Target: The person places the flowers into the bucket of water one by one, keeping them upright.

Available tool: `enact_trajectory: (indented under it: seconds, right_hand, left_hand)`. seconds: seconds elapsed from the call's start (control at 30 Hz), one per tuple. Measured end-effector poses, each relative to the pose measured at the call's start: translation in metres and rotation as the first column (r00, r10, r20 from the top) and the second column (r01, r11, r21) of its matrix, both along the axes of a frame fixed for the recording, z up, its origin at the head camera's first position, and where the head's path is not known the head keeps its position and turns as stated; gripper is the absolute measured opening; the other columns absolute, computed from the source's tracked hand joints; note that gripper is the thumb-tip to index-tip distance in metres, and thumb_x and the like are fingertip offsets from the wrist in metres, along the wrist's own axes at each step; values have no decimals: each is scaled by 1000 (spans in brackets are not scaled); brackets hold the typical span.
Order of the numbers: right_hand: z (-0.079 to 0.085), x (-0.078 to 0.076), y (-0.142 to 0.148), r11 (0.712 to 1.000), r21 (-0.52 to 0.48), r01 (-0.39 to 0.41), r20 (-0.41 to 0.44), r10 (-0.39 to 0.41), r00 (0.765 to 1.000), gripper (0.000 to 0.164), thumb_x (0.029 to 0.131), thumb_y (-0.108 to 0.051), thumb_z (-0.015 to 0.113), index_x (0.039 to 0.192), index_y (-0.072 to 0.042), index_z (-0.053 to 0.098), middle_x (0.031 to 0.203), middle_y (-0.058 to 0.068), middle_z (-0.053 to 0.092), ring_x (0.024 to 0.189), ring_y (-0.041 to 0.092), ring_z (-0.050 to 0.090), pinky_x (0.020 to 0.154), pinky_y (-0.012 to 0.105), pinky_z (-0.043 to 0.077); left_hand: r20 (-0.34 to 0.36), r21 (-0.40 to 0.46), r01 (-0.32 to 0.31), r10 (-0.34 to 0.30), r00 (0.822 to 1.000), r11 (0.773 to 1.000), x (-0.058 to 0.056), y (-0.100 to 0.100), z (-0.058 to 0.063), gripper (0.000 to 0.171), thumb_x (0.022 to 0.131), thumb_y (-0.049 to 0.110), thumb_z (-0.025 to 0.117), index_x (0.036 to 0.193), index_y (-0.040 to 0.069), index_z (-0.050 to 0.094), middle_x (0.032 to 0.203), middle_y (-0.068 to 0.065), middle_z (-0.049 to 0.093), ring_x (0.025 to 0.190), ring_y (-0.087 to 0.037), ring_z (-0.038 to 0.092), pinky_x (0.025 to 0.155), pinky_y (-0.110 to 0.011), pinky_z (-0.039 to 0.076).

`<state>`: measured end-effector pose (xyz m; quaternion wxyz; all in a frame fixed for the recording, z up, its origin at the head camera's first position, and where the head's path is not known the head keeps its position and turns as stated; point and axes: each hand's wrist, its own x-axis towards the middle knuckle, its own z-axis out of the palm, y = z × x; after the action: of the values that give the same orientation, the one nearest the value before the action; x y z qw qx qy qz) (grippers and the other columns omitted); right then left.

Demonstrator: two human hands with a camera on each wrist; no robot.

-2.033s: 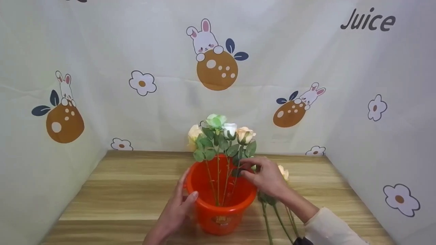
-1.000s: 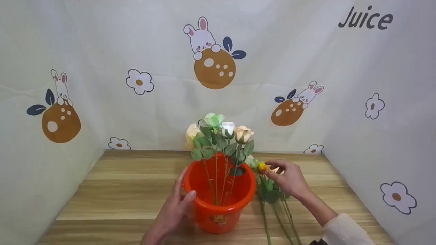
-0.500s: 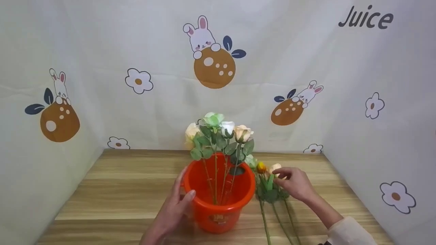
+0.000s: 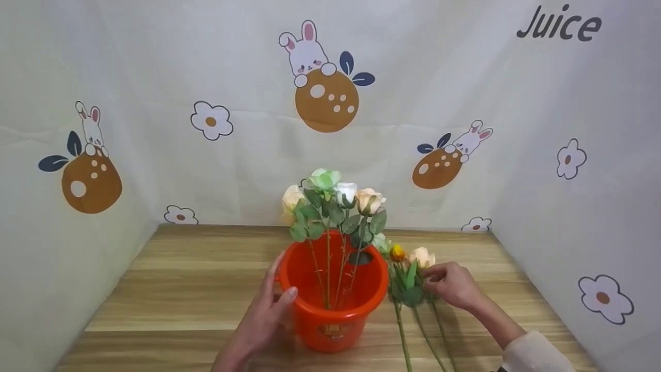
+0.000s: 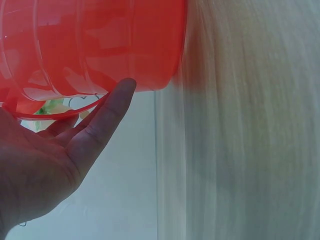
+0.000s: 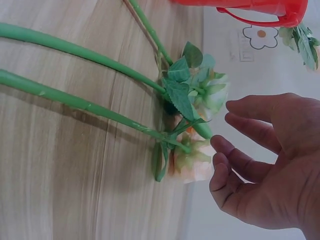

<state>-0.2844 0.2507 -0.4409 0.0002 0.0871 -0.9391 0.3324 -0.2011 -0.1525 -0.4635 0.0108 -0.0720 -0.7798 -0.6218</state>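
Observation:
A red plastic bucket point(image 4: 330, 323) stands on the table, holding several artificial roses point(image 4: 325, 179) in pale green, white and peach. My left hand point(image 4: 263, 315) lies along its left side, with the thumb and fingers extended against the outer wall, beside the bucket's handle point(image 5: 55, 116). To the right of the bucket, a peach rose point(image 4: 422, 257), an orange-yellow tulip point(image 4: 397, 252) and a pale green-white flower point(image 6: 212, 95) lie on the table. My right hand point(image 4: 454, 287) hovers at the peach rose, its fingers loosely bent; the right wrist view shows nothing in its grasp.
The wood-grain table point(image 4: 181, 289) extends on both sides of the bucket. A pale printed cloth point(image 4: 248, 170) encloses it at the back and sides. Green stems point(image 4: 403, 336) of the lying flowers run toward the table's front.
My right hand has left the peach rose in the bucket, passed over the tulip and moved right to the lying peach rose. The left hand has stayed at the bucket.

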Motion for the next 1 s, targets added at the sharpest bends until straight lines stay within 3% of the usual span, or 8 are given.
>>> enact_trajectory:
  seconds: [0.17, 0.53, 0.73, 1.0]
  right_hand:
    - [-5, 1, 5, 999, 8, -40, 17, 40, 999, 27, 82, -5, 78, 109, -2, 80, 86, 7, 76, 75, 16, 64, 61, 31, 51]
    - [-15, 2, 12, 996, 21, -82, 54, 81, 995, 30, 80, -2, 77, 110, -1, 80, 91, 9, 77, 78, 16, 64, 61, 28, 52]
    - [-18, 3, 15, 991, 23, -132, 98, 129, 987, 30, 80, -3, 80, 110, -2, 81, 98, 14, 79, 86, 21, 70, 69, 34, 59]
    - [-24, 4, 16, 985, 36, -169, 112, 164, 980, 31, 78, -3, 78, 108, 1, 80, 99, 16, 80, 86, 21, 71, 71, 36, 60]
  left_hand:
    - [-42, -8, 26, -26, 999, 1000, 0, -2, -1, 73, 107, 41, 55, 168, 42, 14, 169, -21, 32, 122, -37, 64, 83, -53, 64]
    - [-41, -31, 11, -13, 999, 999, 0, -1, -2, 72, 108, 43, 53, 168, 42, 13, 171, -22, 30, 125, -39, 64, 92, -62, 60]
    - [-9, -44, -8, 7, 1000, 999, 0, -1, -2, 72, 107, 47, 53, 167, 46, 12, 171, -15, 32, 124, -37, 64, 93, -60, 61]
    - [-16, -31, 6, -7, 1000, 1000, -1, 0, -1, 73, 107, 46, 54, 168, 44, 13, 171, -17, 31, 127, -39, 63, 93, -60, 61]
